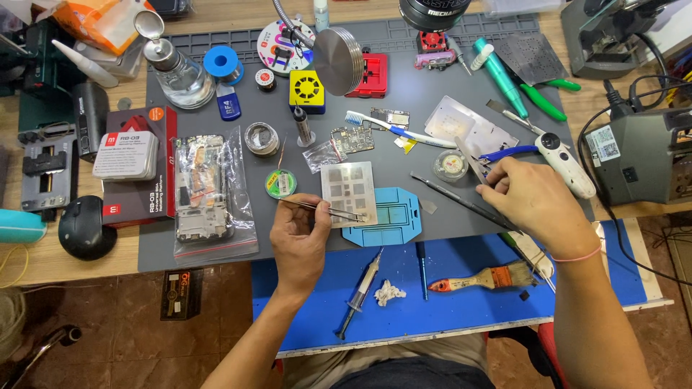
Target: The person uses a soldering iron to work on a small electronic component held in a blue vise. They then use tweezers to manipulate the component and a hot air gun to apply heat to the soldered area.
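Note:
My left hand (299,238) holds thin metal tweezers (333,210) whose tips rest at the lower edge of a square metal stencil (349,189). The stencil lies partly on a blue holder plate (393,216) on the grey work mat (411,79). My right hand (530,198) is closed on a thin flat metal blade (470,163) beside a small round tin (451,166). A long dark probe (458,200) lies on the mat under that hand.
A toothbrush (389,127), a small circuit board (352,139), blue-handled pliers (508,153), a bagged phone frame (205,189), solder wick reel (280,184), a syringe (360,292), and a paintbrush (483,279) lie about. A soldering station (645,155) stands at the right.

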